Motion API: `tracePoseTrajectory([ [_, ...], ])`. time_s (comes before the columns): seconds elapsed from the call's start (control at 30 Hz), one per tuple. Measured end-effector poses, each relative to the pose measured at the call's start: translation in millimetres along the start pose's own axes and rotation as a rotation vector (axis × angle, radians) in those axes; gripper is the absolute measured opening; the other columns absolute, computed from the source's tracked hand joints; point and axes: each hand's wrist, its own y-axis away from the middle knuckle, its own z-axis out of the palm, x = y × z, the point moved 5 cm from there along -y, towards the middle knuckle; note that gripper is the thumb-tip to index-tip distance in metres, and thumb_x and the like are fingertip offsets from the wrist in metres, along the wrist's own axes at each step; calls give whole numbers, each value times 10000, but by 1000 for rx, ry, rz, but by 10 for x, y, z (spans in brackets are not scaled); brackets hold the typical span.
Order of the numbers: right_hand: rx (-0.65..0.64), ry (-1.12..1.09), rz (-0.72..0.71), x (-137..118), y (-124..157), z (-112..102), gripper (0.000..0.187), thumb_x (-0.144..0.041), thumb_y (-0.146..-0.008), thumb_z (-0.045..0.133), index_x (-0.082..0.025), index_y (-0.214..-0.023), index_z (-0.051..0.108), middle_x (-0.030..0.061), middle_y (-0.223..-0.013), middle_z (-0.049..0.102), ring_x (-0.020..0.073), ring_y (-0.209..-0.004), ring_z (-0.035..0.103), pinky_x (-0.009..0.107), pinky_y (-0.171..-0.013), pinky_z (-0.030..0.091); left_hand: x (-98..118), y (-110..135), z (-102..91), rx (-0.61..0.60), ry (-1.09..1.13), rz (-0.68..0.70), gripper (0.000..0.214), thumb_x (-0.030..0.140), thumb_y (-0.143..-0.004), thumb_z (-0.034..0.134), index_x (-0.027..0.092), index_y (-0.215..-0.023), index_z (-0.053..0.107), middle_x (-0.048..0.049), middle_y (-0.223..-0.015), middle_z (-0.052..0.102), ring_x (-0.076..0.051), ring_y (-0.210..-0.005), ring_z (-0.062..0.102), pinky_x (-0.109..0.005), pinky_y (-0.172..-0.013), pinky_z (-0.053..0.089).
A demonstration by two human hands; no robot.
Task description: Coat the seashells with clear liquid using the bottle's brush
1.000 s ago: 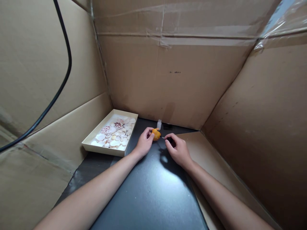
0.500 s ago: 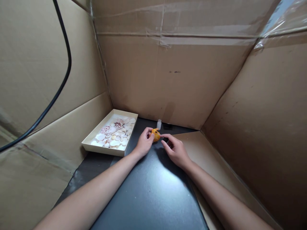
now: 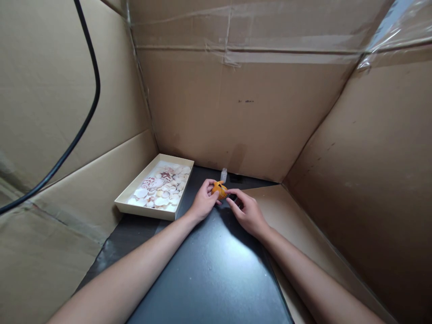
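A small, rounded orange figure (image 3: 219, 190) with dark marks is held up over the dark tabletop; its exact kind is too small to make out. My left hand (image 3: 204, 200) grips it from the left between thumb and fingers. On the other side, my right hand (image 3: 248, 211) has its index fingertip at the figure's right edge. The right thumb stays apart from that finger, and the gap between them holds nothing I can see. Just behind the figure stands a small clear bottle (image 3: 224, 175) with whitish contents. A small dark thing partly shows behind the right fingers.
To the left lies a shallow cream tray (image 3: 145, 210) with many pale and brown-marked seashells (image 3: 165, 189). Cardboard walls (image 3: 216, 112) enclose the dark table (image 3: 216, 279) at the back and sides. A cardboard sheet (image 3: 286, 216) lies right. A black cable (image 3: 96, 76) hangs at upper left.
The orange figure has turned slightly in my left hand and shifted a little to the right. A lower left fingertip now shows beneath it. My right hand has hardly moved.
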Motion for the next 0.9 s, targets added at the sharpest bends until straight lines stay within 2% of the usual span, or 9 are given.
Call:
tracePoseTrajectory([
  [0.17, 41, 39, 14, -57, 12, -63, 212, -356, -884, 511, -200, -930, 645, -5, -669, 634, 123, -538, 517, 234, -555, 389, -33, -13, -32, 54, -39, -12, 301, 229, -760, 633, 180, -980, 433, -42, -919, 650, -104, -656, 611, -196, -486, 515],
  [0.33, 35, 38, -14, -63, 7, -53, 272, -365, -887, 504, -206, -1057, 644, 5, -706, 649, 126, -543, 526, 237, -554, 393, -38, -9, -42, 58, -43, -32, 317, 261, -759, 643, 189, -981, 430, -19, -832, 655, -127, -672, 633, -212, -509, 523],
  [0.47, 24, 86, 35, -43, 7, -62, 220, -376, -879, 514, -212, -900, 659, -12, -624, 620, 128, -527, 523, 235, -534, 364, -28, -8, -51, 80, -77, -8, 283, 238, -763, 627, 189, -964, 433, -4, -799, 642, -108, -625, 606, -207, -505, 514],
  [0.53, 35, 59, 26, -57, 10, -72, 219, -375, -886, 504, -207, -886, 645, -14, -632, 618, 123, -526, 519, 232, -533, 360, -28, -10, -51, 86, -85, -5, 280, 231, -763, 625, 189, -960, 431, -5, -800, 639, -106, -619, 601, -203, -496, 506],
  [0.7, 8, 59, -18, -71, 8, -44, 232, -345, -894, 485, -218, -1039, 613, 8, -778, 661, 131, -578, 532, 236, -576, 384, -25, -12, -25, 45, -50, -17, 286, 227, -768, 620, 191, -972, 423, -25, -877, 648, -112, -672, 622, -199, -516, 504],
  [0.9, -31, 117, 6, -67, 3, -25, 176, -341, -900, 475, -219, -915, 601, -7, -689, 624, 135, -574, 526, 235, -570, 362, -22, 7, -27, 59, -63, -8, 239, 181, -783, 563, 181, -976, 423, -23, -891, 625, -103, -696, 599, -194, -533, 506],
])
